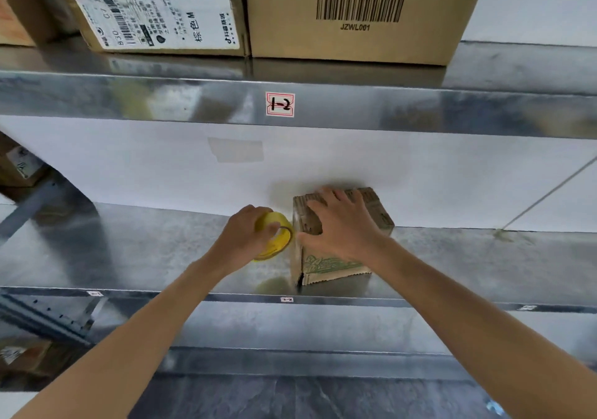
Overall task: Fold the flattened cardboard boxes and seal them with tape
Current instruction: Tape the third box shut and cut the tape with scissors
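small cardboard box [326, 268] stands mid-frame on the metal shelf [145, 250], its near bottom edge close to the shelf's front lip. right hand [342, 224] lies spread over the box top and upper left corner, pressing down. left hand [240, 237] curls round a yellow tape roll [277, 234], held just beside the box's left face. whether a strip already runs to the cardboard is too blurred to tell.

risks: a tug of tape toward the bottom of the frame could drag the light box over the front lip if the right hand's press slackens. a dark gap shows at the lower left corner seam, so hard pressing could buckle that wall.

room: bare shelf left of the roll and right of the box. white wall [161, 166] close behind. upper shelf [420, 111] overhead caps any lift.
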